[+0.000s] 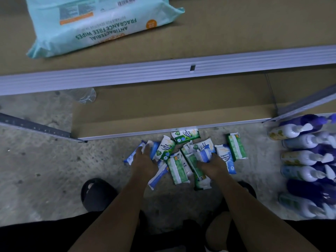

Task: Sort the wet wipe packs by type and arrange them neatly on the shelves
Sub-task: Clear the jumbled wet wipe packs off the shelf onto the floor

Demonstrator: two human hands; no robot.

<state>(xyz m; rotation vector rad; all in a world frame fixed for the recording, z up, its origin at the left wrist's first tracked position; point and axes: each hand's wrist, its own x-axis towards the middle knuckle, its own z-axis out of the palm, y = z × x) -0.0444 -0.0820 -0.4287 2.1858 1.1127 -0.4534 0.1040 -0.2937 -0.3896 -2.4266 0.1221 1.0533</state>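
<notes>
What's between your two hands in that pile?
In the head view, green pine wipe packs lie on the floor between the left hand and the right hand, which grips a blue pack.

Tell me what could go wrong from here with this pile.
The green pine packs and blue packs lie jumbled together, so a hasty grab could mix types. The right hand grips a blue-and-white pack lying on others; lifting it may scatter them. Spray bottles lie close on the right; a wide swing might knock them.
</notes>
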